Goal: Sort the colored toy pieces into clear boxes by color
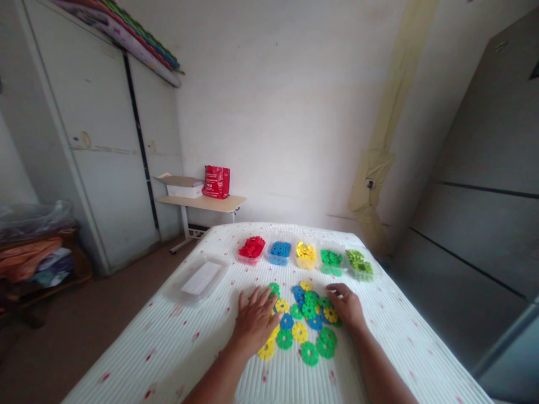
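A heap of flat plastic snowflake discs in green, yellow and blue lies on the white bedspread in front of me. My left hand lies flat with fingers spread on the left edge of the heap. My right hand rests on the heap's right edge, fingers curled down onto the discs. Beyond the heap stands a row of small clear tubs: red discs, blue discs, yellow discs, green discs and light green discs.
An empty clear tray sits on the bed to the left. A small table with a red bag and a box stands against the far wall. White wardrobes line the left side; grey panels stand at right.
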A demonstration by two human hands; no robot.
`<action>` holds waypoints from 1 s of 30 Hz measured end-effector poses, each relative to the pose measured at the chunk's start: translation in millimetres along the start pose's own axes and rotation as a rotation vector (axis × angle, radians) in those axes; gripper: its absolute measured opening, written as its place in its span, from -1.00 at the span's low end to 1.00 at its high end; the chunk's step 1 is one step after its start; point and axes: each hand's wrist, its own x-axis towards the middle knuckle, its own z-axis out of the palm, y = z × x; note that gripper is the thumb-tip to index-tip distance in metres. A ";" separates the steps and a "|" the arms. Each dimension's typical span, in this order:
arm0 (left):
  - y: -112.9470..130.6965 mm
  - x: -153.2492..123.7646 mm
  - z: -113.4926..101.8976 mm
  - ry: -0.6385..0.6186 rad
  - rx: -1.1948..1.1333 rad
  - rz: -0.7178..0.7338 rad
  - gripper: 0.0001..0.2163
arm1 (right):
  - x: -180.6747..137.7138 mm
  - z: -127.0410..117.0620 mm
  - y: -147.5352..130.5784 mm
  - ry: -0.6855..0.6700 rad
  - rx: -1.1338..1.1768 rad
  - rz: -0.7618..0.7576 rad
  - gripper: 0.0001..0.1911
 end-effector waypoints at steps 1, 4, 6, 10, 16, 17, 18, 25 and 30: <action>-0.4 -0.2 0.3 -0.003 0.003 -0.005 -0.55 | -0.2 1.6 -2.2 -0.009 0.010 -0.055 -0.71; -0.2 -0.6 -0.1 -0.013 0.010 -0.021 -0.56 | -2.4 5.9 -11.2 -0.110 -0.005 -0.176 -0.66; 0.8 -1.2 -1.8 -0.023 0.012 -0.032 -0.57 | -4.8 6.5 -16.8 -0.211 -0.016 -0.192 -0.64; 3.0 -3.2 -6.9 -0.037 0.013 -0.047 -0.60 | -9.4 0.7 -21.2 -0.326 0.110 -0.188 -0.75; 5.5 -4.2 -14.0 -0.049 0.006 -0.071 -0.58 | -13.9 -8.9 -19.6 -0.371 0.271 -0.089 -0.84; 5.7 -4.1 -14.7 -0.049 0.008 -0.073 -0.58 | -14.2 -9.3 -19.1 -0.366 0.270 -0.086 -0.87; 5.9 -4.0 -15.4 -0.050 0.009 -0.076 -0.57 | -14.3 -9.4 -18.4 -0.358 0.271 -0.084 -0.88; 5.5 -4.0 -16.1 -0.048 0.004 -0.083 -0.53 | -16.2 -10.3 -16.5 -0.366 0.307 -0.067 -0.71; 6.0 -4.4 -17.7 -0.054 0.000 -0.088 -0.53 | -21.0 -12.5 -31.4 -0.401 0.297 -0.163 -0.77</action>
